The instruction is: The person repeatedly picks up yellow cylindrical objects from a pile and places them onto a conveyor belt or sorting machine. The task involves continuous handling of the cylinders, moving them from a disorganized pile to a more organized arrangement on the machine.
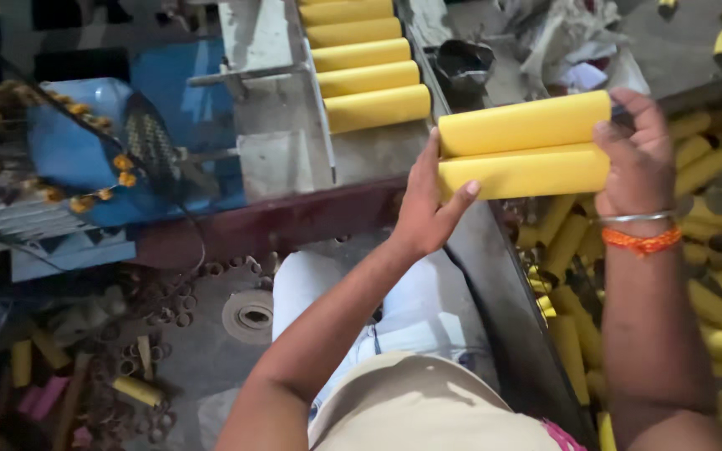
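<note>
Two yellow cardboard tubes (524, 149) lie side by side, held between both hands above a bin of tubes. My left hand (426, 205) presses on their left ends, thumb along the lower tube. My right hand (641, 154) grips their right ends, with a metal bangle and an orange thread on the wrist. Several more yellow tubes (365, 67) lie in a row on a grey machine tray (273, 100) just up and left of my left hand.
A bin of loose yellow tubes (712, 250) fills the right side. A blue machine housing (85, 142) with a flower garland stands at left. Cardboard rings and tube scraps (160, 351) litter the floor at lower left. A dark metal edge (511, 309) runs beside my legs.
</note>
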